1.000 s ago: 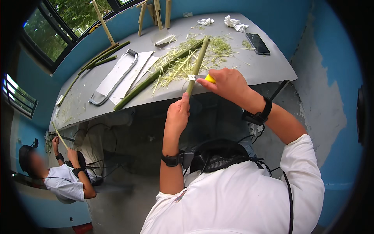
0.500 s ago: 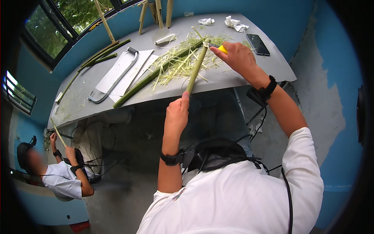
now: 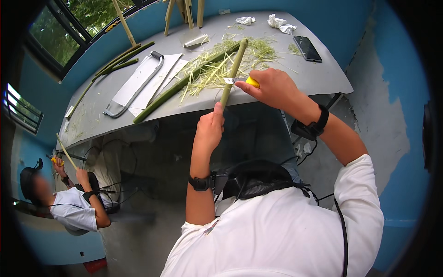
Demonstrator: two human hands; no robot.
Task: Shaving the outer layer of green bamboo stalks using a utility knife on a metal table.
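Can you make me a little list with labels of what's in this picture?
left hand: grips the lower end of a green stalk
right hand: holds a yellow-handled knife, blade against the stalk
table: grey, strewn with pale shavings
also on table: long green stem, dark phone, crumpled tissues
nearby: another person lower left

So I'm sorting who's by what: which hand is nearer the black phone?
Right. The right hand holds a yellow-handled knife just short of the black phone; the left hand grips the green stalk lower down, farther off.
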